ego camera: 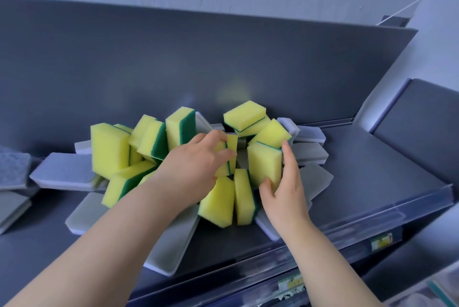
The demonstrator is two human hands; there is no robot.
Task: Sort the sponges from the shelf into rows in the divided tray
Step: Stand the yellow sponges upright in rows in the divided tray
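A loose pile of yellow sponges with green scouring sides point(109, 147) lies on a dark grey shelf point(360, 165), mixed with flat grey and white sponges point(62, 170). My left hand point(193, 165) reaches into the middle of the pile and its fingers close around a small yellow sponge point(229, 155) that stands on edge. My right hand point(285, 190) grips another upright yellow sponge point(263, 165), thumb on the near face and fingers on the far side. The divided tray is not in view.
The shelf has a dark back panel point(198, 63) and a clear plastic front rail with price labels point(382, 241). More grey sponges lie at the far left point(12, 170). A second shelf section stands at the right point(422, 118). Bare shelf surface shows right of the pile.
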